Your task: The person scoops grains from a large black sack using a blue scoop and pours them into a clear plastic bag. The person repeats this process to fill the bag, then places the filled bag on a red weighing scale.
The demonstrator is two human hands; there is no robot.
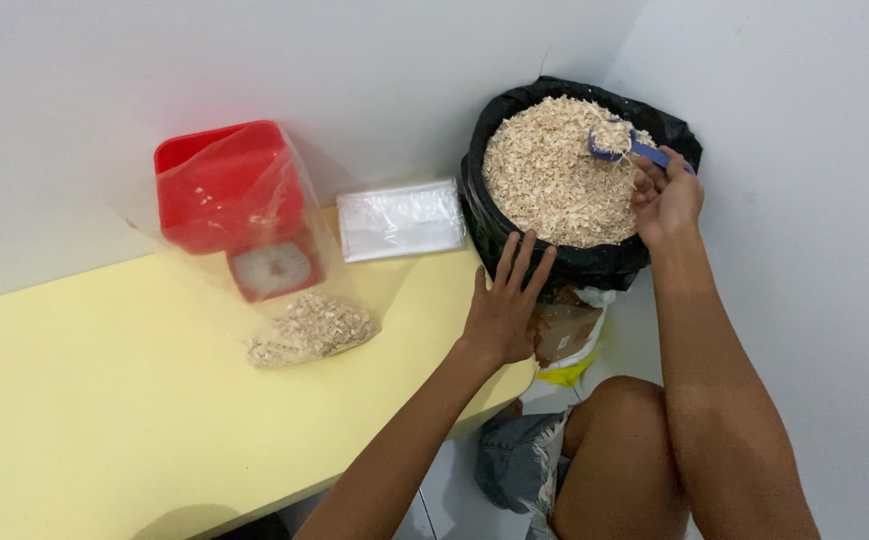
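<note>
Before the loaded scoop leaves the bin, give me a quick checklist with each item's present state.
1. Right hand grips the blue scoop by its handle: ok.
2. Scoop loaded with wood shavings: ok.
3. Left hand steadies the black-lined bin at its side: ok.
4. Clear plastic bag open to receive: not ok, it lies on the yellow table against the red scale.
5. Scale dial reading: cannot tell.
</note>
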